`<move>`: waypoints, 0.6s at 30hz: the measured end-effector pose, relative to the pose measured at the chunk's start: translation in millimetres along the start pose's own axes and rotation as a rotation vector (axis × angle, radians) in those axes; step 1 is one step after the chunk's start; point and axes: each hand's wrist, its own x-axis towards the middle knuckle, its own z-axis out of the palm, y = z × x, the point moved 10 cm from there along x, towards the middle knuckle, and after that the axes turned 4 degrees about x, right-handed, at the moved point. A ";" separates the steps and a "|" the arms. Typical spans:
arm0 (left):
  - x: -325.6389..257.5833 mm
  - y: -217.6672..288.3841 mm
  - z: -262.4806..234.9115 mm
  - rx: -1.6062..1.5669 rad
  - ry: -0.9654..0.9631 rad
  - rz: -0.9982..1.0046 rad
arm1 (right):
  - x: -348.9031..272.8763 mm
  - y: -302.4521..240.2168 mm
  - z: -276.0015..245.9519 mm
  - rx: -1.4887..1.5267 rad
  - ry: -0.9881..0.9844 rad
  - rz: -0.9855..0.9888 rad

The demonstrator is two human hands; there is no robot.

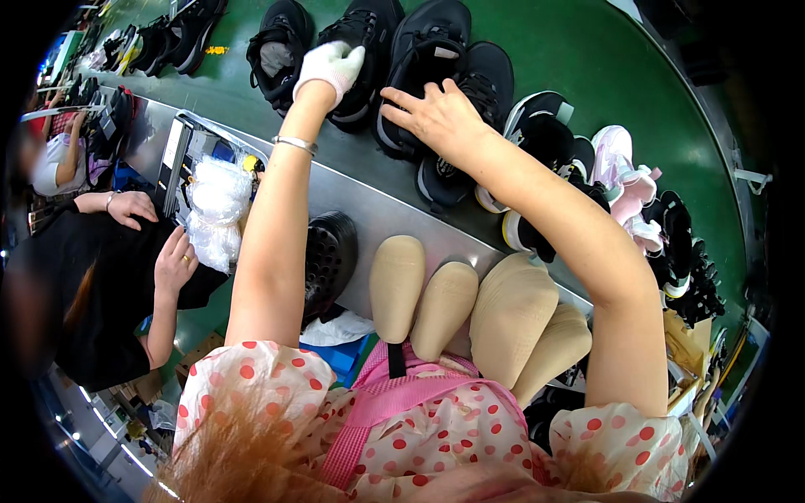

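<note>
Co-worker point(96, 310), one, far left, both hands near white plastic bundles point(216, 205). Black shoes point(369, 46), four, side by side on the green tabletop point(579, 59): first shoe point(287, 33); second shoe point(356, 33), gloved left hand point(332, 69) at its near end, grip curled, pinching or not cannot be told; third shoe point(432, 35), bare right hand point(436, 117) over its opening, grip spread; fourth shoe point(490, 67) just beside. Beige foot-shaped forms point(513, 310), four, lower centre. Pale pink shoes point(615, 155), right, overlapping, count unclear.
</note>
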 end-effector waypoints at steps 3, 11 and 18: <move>-17.7 -12.4 15.2 -0.028 -0.147 -0.125 | -11.3 4.9 0.3 0.002 0.196 -0.007; -12.7 6.6 46.0 0.428 -0.309 -0.026 | -17.0 47.5 -13.3 -0.131 0.233 0.018; -56.5 49.5 88.1 -0.309 -0.373 -0.062 | -128.0 189.6 -147.7 0.671 0.652 0.407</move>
